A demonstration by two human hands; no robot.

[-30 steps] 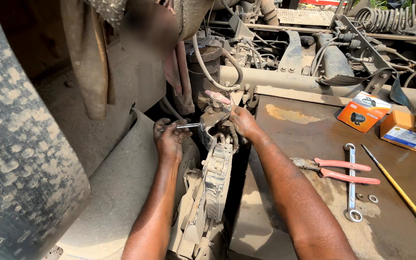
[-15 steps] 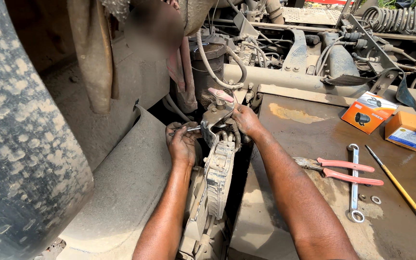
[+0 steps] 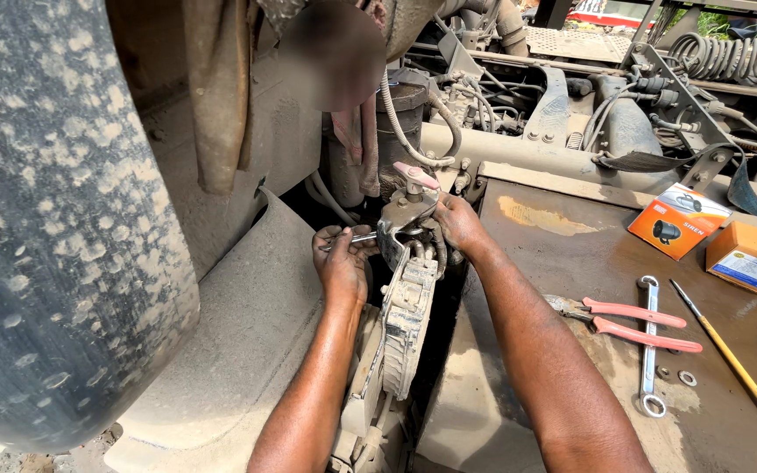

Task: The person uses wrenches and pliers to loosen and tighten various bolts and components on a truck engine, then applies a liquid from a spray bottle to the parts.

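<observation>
The left hand (image 3: 341,263) is closed around a small spanner (image 3: 354,237) set against a dusty metal fitting (image 3: 402,229) beside the tyre (image 3: 54,219). The right hand (image 3: 459,223) grips that fitting from the other side. Red pliers (image 3: 637,322) lie well apart on the rusty panel (image 3: 571,263).

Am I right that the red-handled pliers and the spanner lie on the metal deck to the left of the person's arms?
Not quite: the head view shows the pliers and spanner on the metal deck to the right of the person's arms, not the left.
</observation>
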